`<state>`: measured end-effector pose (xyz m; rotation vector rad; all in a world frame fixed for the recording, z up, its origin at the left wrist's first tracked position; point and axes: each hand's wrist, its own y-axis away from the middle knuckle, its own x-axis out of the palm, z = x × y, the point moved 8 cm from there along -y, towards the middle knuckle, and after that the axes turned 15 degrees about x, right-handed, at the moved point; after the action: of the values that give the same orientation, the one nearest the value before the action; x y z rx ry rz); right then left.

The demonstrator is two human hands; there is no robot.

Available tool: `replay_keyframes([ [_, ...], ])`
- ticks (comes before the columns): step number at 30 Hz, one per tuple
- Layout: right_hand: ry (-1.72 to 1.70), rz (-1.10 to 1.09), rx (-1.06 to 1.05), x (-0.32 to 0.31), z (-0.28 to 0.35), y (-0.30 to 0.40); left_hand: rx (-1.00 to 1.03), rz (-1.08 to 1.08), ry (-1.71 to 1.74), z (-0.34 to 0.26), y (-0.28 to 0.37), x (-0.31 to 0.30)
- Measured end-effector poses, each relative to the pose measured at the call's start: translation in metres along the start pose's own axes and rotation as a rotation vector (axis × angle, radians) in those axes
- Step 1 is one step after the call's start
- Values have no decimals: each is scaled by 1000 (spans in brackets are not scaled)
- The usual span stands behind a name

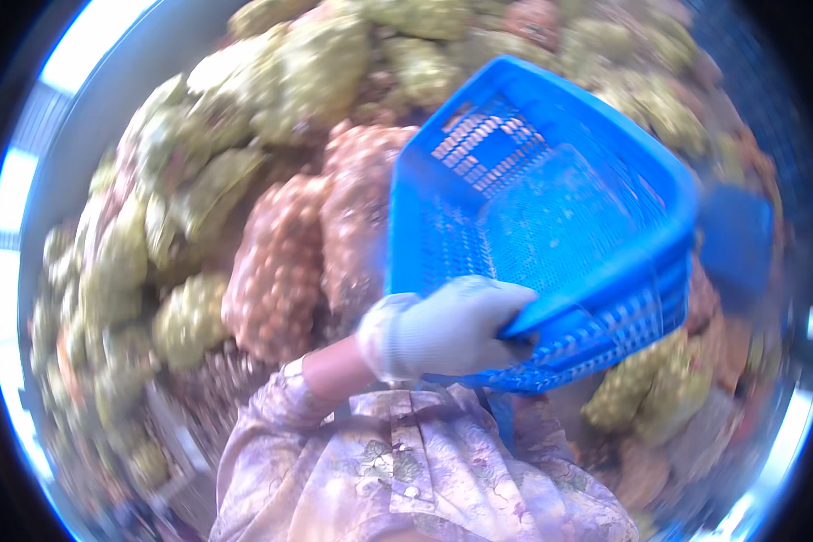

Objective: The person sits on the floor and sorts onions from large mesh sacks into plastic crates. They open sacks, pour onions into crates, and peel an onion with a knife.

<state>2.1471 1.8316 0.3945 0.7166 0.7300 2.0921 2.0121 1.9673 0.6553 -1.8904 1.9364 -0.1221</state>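
Observation:
My left hand (457,328), in a white knitted glove, grips the near rim of a blue plastic basket (555,210). The basket is tilted in front of my chest, its perforated walls and bare bottom facing up toward me. My right hand is out of view; only the right sleeve (542,423) shows, below the basket. Just left of the basket stand two reddish mesh sacks (277,271) of small round produce, perhaps onions. The basket covers part of the nearer sack.
Piles of yellow-green mesh sacks (318,74) filled with round produce surround me at the front, left and right. A blurred blue container (735,237) is at the right. Loose brown debris (223,386) covers the floor at lower left, near a pale board (176,427).

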Motion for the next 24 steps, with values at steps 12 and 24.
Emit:
replay_keyframes([
  [12,335,185,175,15,-8,-19,-114,-715,-288,-29,111,-2],
  [24,784,398,232,175,9,-28,-202,-1281,-319,-149,277,-6],
])
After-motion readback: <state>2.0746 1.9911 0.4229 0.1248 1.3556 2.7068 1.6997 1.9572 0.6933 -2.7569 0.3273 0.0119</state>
